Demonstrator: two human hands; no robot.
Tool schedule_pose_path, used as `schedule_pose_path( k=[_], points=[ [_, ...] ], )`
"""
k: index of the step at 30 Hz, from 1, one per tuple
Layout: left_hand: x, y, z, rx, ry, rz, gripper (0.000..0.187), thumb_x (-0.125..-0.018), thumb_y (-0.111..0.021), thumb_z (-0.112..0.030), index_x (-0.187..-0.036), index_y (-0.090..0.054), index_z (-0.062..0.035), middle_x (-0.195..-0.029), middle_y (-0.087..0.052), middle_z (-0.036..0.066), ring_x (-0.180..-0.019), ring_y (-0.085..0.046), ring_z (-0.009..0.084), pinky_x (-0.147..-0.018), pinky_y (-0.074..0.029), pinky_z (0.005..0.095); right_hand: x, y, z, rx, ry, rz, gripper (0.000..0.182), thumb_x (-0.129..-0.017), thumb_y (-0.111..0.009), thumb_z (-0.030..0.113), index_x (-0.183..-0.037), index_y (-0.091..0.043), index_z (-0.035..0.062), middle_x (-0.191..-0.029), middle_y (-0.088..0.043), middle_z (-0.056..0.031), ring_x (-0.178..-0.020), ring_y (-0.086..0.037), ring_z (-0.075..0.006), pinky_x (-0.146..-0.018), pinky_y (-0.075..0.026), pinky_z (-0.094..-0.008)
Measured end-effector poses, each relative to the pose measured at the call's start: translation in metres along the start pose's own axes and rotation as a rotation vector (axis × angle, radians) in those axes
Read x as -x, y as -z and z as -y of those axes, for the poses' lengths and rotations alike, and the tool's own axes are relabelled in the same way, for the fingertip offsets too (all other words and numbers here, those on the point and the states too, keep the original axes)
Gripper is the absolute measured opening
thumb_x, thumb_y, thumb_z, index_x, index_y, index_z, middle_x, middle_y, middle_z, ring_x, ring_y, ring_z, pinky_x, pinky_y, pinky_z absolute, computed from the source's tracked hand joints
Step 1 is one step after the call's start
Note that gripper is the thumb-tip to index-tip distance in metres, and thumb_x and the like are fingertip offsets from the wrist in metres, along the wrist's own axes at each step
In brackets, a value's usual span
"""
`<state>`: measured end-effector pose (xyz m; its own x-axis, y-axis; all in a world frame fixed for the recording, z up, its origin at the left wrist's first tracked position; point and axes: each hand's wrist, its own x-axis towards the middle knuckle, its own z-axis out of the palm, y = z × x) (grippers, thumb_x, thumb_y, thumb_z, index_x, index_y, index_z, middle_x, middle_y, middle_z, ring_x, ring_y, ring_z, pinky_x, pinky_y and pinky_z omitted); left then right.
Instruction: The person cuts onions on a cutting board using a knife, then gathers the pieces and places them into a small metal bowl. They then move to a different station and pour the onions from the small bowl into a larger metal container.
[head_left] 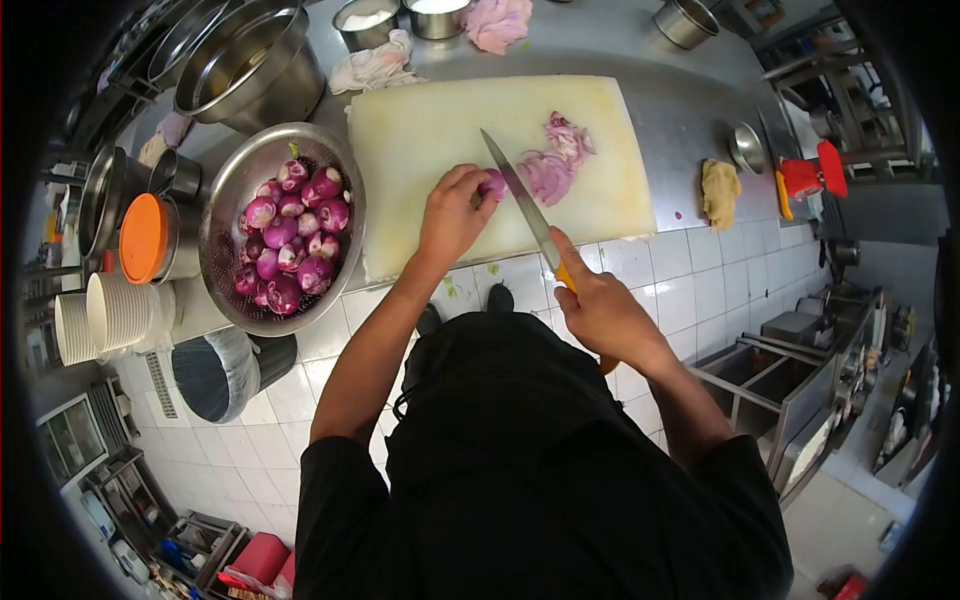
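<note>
My left hand (455, 212) presses a piece of purple onion (491, 184) onto the pale cutting board (430, 130). In my right hand (598, 300) is a knife (520, 195) with an orange handle; its blade rests against the onion, tip pointing away from me. Just right of the blade lies a pile of sliced onion (556, 160). At the left, a metal colander (240, 180) holds several peeled purple onions (290, 235).
Steel pots (245, 60) and small metal bowls (400, 18) stand at the back of the steel counter. An orange-lidded container (145, 237) and stacked white cups (110, 315) sit far left. A yellow cloth (719, 190) and a small bowl (748, 147) lie to the right.
</note>
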<state>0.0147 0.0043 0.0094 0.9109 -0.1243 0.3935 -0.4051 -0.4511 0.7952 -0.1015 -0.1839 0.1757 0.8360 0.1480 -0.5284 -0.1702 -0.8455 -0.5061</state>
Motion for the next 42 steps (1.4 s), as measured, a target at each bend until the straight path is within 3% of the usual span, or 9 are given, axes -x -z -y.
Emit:
schedule_pose_path(
  k=[5,10,16,26,29,32,36,39,42],
  points=[
    [0.0,-0.001,0.004,0.007,-0.026,-0.023,0.024,-0.081,-0.078,-0.011,-0.104,-0.074,-0.0038,-0.11,-0.07,0.012,-0.091,-0.069,0.0312,-0.081,-0.058,0.0386,-0.058,-0.035,-0.011,-0.066,0.029,-0.078,0.077,-0.098,-0.053,0.012,-0.163,-0.013,0.0162,-0.089,-0.068,-0.0338,-0.087,-0.066,-0.0525,-0.085,-0.049,-0.059],
    [0.002,0.002,0.001,0.0,-0.014,0.008,0.023,-0.081,-0.077,-0.009,-0.103,-0.074,-0.0031,-0.109,-0.071,0.012,-0.092,-0.069,0.0323,-0.082,-0.058,0.0389,-0.142,-0.039,-0.033,-0.042,0.346,-0.336,0.081,-0.095,-0.054,0.01,-0.163,-0.011,0.0148,-0.086,-0.067,-0.0342,-0.087,-0.065,-0.054,-0.084,-0.05,-0.0599],
    [0.001,-0.005,0.009,0.054,0.04,-0.029,0.015,-0.088,-0.073,-0.005,-0.102,-0.073,-0.0002,-0.106,-0.071,0.013,-0.087,-0.071,0.0302,-0.077,-0.058,0.0365,-0.07,0.003,0.013,0.048,0.064,-0.062,0.08,-0.096,-0.055,0.01,-0.164,-0.013,0.0138,-0.091,-0.067,-0.036,-0.087,-0.066,-0.052,-0.082,-0.049,-0.0585],
    [0.003,-0.003,0.009,0.069,0.038,-0.04,0.012,-0.089,-0.073,-0.005,-0.099,-0.074,0.0006,-0.104,-0.072,0.012,-0.081,-0.07,0.0289,-0.072,-0.058,0.0355,-0.146,-0.029,-0.02,0.006,0.323,-0.306,0.078,-0.092,-0.055,0.006,-0.161,-0.018,0.0068,-0.09,-0.069,-0.033,-0.086,-0.066,-0.0527,-0.082,-0.051,-0.0602],
    [0.001,-0.006,0.009,0.08,0.051,-0.046,0.012,-0.089,-0.073,-0.004,-0.1,-0.074,0.0015,-0.104,-0.073,0.012,-0.078,-0.071,0.0272,-0.07,-0.058,0.0342,-0.094,0.004,0.011,-0.03,0.127,-0.102,0.077,-0.096,-0.054,0.01,-0.163,-0.016,0.0147,-0.087,-0.068,-0.0333,-0.083,-0.065,-0.0544,-0.082,-0.05,-0.0601],
    [0.001,-0.005,0.008,0.078,0.07,-0.05,0.012,-0.089,-0.073,-0.004,-0.099,-0.074,0.0015,-0.104,-0.073,0.012,-0.078,-0.071,0.027,-0.07,-0.058,0.0341,-0.057,-0.008,0.01,0.082,0.067,-0.101,0.077,-0.095,-0.054,0.009,-0.163,-0.016,0.013,-0.084,-0.068,-0.0324,-0.081,-0.065,-0.0545,-0.08,-0.049,-0.0601],
    [0.001,-0.005,0.01,0.018,0.003,-0.085,0.011,-0.088,-0.073,-0.003,-0.098,-0.074,0.0016,-0.103,-0.073,0.012,-0.078,-0.071,0.0268,-0.069,-0.058,0.0346,-0.101,-0.051,-0.011,-0.092,0.156,-0.205,0.076,-0.096,-0.052,0.007,-0.163,-0.015,0.0115,-0.08,-0.067,-0.0306,-0.076,-0.064,-0.0545,-0.078,-0.049,-0.0595],
    [0.001,-0.004,0.01,0.047,0.005,-0.072,0.011,-0.089,-0.073,-0.003,-0.098,-0.074,0.0018,-0.102,-0.073,0.012,-0.078,-0.071,0.0269,-0.068,-0.058,0.0347,-0.164,-0.05,-0.035,-0.041,0.409,-0.38,0.078,-0.094,-0.05,0.005,-0.163,-0.014,0.0128,-0.089,-0.068,-0.035,-0.074,-0.066,-0.0533,-0.078,-0.054,-0.0569],
    [0.0,-0.003,0.007,0.058,0.037,-0.049,0.011,-0.089,-0.072,-0.003,-0.098,-0.074,0.0019,-0.102,-0.073,0.012,-0.077,-0.071,0.0267,-0.069,-0.058,0.0342,-0.129,0.003,0.017,-0.261,0.085,-0.048,0.076,-0.095,-0.049,0.006,-0.162,-0.016,0.0101,-0.093,-0.068,-0.0356,-0.076,-0.067,-0.0525,-0.078,-0.055,-0.0555]
  ],
)
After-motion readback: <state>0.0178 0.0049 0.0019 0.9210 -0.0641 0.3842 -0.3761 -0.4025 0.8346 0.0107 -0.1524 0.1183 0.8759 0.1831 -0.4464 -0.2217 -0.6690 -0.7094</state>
